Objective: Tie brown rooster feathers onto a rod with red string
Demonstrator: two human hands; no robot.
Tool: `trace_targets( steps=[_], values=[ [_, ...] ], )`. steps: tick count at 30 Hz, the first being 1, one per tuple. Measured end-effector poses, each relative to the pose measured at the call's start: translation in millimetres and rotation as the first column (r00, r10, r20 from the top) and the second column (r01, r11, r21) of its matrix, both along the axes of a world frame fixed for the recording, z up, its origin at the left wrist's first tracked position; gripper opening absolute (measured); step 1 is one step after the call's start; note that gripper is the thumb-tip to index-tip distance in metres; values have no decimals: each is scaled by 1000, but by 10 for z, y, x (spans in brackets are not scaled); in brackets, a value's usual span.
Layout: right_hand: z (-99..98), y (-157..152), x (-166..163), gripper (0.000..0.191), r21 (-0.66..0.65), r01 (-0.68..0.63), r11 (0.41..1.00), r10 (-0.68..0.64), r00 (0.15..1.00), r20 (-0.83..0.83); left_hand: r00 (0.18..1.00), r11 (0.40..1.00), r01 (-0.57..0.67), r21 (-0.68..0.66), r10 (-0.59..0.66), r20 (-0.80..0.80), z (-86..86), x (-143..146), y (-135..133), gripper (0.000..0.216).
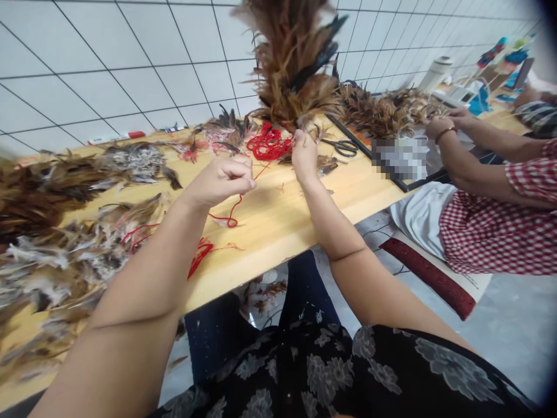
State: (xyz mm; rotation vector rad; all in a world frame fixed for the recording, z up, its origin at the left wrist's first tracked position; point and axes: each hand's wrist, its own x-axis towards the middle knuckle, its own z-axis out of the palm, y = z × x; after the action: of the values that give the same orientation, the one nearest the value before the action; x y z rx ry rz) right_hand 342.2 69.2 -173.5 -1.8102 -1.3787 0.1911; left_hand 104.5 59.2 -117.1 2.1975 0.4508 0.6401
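My left hand (pixel 220 181) is closed in a pinch on a red thread (pixel 230 216) that loops down onto the wooden table (pixel 278 226). My right hand (pixel 303 154) is closed round the base of a tall upright bundle of brown and black feathers (pixel 292 64). A tangle of red string (pixel 268 143) lies on the table just left of my right hand. The red thread seems to run from my left hand toward the bundle's base.
Loose brown and grey feathers (pixel 65 244) cover the table's left side. Black scissors (pixel 343 147) lie right of the bundle. Another feather pile (pixel 383 110) sits farther back. A person in a red checked shirt (pixel 500 226) works at the right, hands on the table.
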Motion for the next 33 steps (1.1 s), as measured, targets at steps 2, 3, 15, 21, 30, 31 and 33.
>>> trace_targets(
  steps=[2, 3, 15, 21, 30, 31, 33],
  values=[
    [-41, 14, 18, 58, 39, 187, 982, -191, 959, 210, 990, 996, 32, 85, -20, -143, 26, 29, -31, 42],
    [-61, 29, 35, 58, 35, 230, 973, -232, 945, 229, 970, 989, 53, 139, -18, -241, 27, 21, -16, 43],
    [-72, -79, -256, 64, 145, -115, 983, 85, 976, 202, 941, 962, -273, 0, 267, 210, -542, 338, 266, 71],
    [-214, -95, -495, 66, 142, -300, 943, 280, 949, 148, 909, 904, -98, -417, 252, 331, -769, 429, 332, 55],
    [-106, -152, -482, 55, 40, -119, 992, 106, 966, 237, 880, 916, -260, -306, 355, 316, -776, 375, 370, 9],
    [-88, -165, -496, 55, 17, -107, 994, 99, 963, 252, 866, 909, -272, -316, 374, 331, -777, 382, 364, 7],
    [-72, -176, -522, 55, -23, -85, 996, 88, 957, 278, 825, 890, -285, -356, 417, 381, -766, 397, 348, 8]
  ],
)
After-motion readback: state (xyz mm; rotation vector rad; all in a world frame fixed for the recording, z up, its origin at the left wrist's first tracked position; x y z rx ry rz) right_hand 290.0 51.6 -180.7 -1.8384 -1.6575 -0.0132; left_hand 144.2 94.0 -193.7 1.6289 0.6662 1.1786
